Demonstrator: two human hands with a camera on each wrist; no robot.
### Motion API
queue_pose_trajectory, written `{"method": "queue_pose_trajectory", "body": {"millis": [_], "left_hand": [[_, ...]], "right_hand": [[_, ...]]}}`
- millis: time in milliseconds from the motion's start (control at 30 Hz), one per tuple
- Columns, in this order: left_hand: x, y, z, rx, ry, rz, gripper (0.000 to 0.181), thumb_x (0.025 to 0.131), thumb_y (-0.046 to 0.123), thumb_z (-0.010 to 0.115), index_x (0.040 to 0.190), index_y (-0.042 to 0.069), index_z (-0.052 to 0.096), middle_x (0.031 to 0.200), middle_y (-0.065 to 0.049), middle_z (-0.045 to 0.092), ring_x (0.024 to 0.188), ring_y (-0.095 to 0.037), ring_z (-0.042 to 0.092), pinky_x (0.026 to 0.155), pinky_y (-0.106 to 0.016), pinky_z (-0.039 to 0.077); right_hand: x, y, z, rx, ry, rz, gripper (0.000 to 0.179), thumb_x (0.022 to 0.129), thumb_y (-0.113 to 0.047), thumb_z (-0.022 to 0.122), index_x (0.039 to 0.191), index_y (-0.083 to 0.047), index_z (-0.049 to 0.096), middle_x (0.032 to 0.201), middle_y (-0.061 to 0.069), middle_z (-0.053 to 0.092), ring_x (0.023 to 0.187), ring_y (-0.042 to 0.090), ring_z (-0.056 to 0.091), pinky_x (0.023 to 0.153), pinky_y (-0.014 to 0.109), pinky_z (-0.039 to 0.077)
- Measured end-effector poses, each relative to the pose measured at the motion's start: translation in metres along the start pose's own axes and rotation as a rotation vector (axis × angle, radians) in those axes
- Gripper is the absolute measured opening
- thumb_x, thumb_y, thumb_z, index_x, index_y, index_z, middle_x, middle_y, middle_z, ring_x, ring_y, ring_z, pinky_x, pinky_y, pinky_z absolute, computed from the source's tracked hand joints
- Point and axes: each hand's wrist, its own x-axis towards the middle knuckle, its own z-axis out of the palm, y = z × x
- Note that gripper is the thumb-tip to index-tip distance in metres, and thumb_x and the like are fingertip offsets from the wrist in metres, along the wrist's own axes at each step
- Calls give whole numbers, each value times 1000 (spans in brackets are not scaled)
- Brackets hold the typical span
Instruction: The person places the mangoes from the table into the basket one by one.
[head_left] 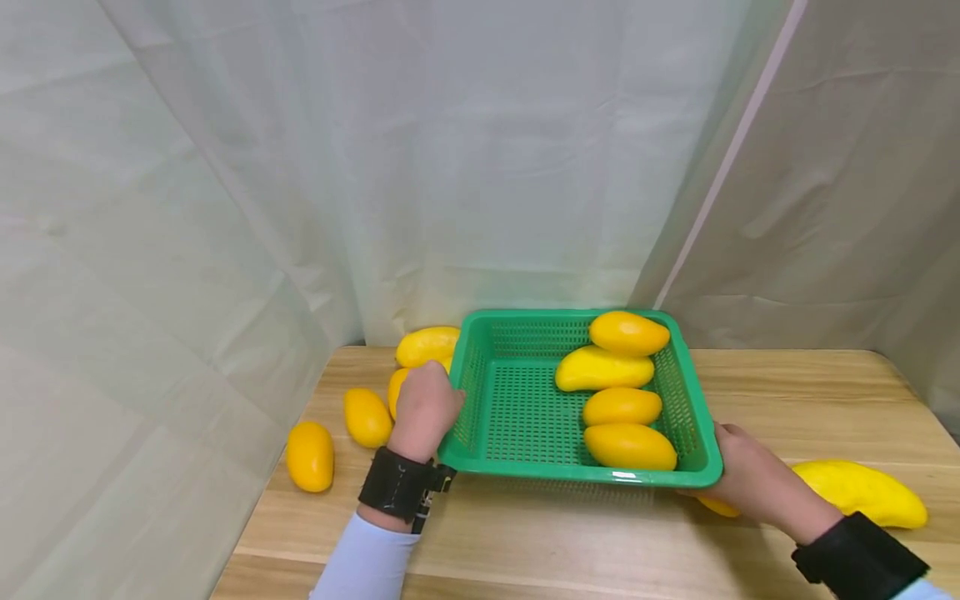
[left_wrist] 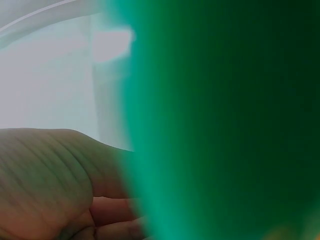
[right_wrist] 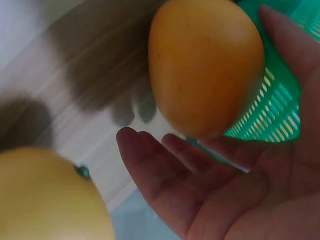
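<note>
A green plastic basket (head_left: pixel 519 408) with perforated walls stands in front of me, and several yellow-orange mangoes (head_left: pixel 628 447) lie along its right side. My left hand (head_left: pixel 427 410) grips its left rim, the thumb over the edge. In the left wrist view the basket's wall (left_wrist: pixel 210 120) is a blurred green mass hiding the fingertips. Below the rim at the front right corner is my right hand (head_left: pixel 757 471). Its fingers (right_wrist: pixel 165 182) extend loosely, apart from the thumb. Right at these fingers, under the basket's corner, sits another mango (right_wrist: pixel 205 65), mostly hidden in the head view.
Several loose mangoes lie left of the basket, including one near the table's left edge (head_left: pixel 310 456). A larger, pale yellow fruit (head_left: pixel 862 492) lies beside my right wrist. The wooden table (head_left: pixel 555 533) ends at hanging pale sheets (head_left: pixel 525 167) behind and to the left.
</note>
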Motion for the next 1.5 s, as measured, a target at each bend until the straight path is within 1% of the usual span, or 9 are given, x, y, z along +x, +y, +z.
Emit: {"method": "queue_pose_trajectory", "body": {"millis": [133, 267, 400, 767, 900, 1033, 1200, 1367, 1500], "left_hand": [[0, 1, 0, -7, 5, 2, 24, 81, 22, 69, 74, 1, 60, 59, -8, 58, 45, -17, 55, 37, -24, 41], [0, 0, 0, -1, 11, 4, 24, 81, 22, 70, 74, 1, 60, 58, -8, 58, 45, -17, 55, 38, -24, 41], [0, -1, 0, -1, 12, 4, 24, 81, 22, 70, 74, 2, 60, 58, -8, 58, 45, -17, 55, 38, -24, 41], [0, -2, 1, -5, 26, 15, 24, 80, 22, 70, 73, 2, 60, 58, -8, 58, 45, -17, 55, 38, -25, 40], [0, -2, 1, -7, 25, 18, 23, 80, 21, 70, 72, 2, 60, 57, -8, 57, 45, -17, 54, 38, -25, 40], [1, -2, 1, -7, 19, 14, 24, 80, 22, 70, 73, 2, 60, 58, -8, 58, 45, -17, 55, 38, -25, 41], [1, -1, 1, 4, 18, 5, 25, 79, 24, 72, 74, 1, 61, 59, -8, 58, 47, -18, 55, 39, -26, 40], [1, -2, 2, 12, 14, 4, 27, 79, 25, 72, 75, 1, 61, 59, -8, 58, 46, -17, 55, 38, -25, 40], [2, -2, 3, 13, 14, 5, 27, 80, 25, 71, 75, 1, 61, 59, -8, 58, 46, -17, 55, 38, -25, 40]], "right_hand": [[-1, 1, 4, -65, 61, -40, 60, 72, -46, 75, 112, -5, 56, 102, 8, 66, 95, 32, 60, 77, 52, 51], [-1, 0, 4, -63, 51, -15, 46, 74, -32, 76, 105, -4, 56, 82, 0, 61, 82, 22, 58, 68, 41, 51], [0, 0, 3, -47, 13, 30, 36, 76, -27, 74, 100, -6, 56, 70, -4, 51, 70, 15, 49, 61, 30, 43], [4, 3, 2, -69, 22, 35, 33, 77, -25, 71, 101, -9, 57, 77, -1, 59, 71, 15, 57, 63, 39, 50], [5, 3, 0, -61, 2, 48, 31, 77, -24, 70, 100, -8, 56, 77, 1, 59, 70, 17, 55, 61, 38, 48], [6, 5, -5, -58, -13, 75, 40, 75, -23, 72, 104, -3, 55, 80, 7, 61, 71, 22, 55, 61, 39, 47], [7, 6, -15, -53, -40, 140, 70, 72, -30, 74, 125, 6, 46, 105, 26, 62, 89, 38, 60, 70, 50, 49], [8, 8, -23, -59, -27, 179, 73, 71, -26, 72, 128, 10, 42, 92, 18, 61, 72, 25, 51, 59, 34, 40], [10, 10, -33, -78, -6, 194, 77, 73, -29, 72, 128, 14, 39, 92, 22, 59, 70, 26, 51, 58, 35, 42]]}}
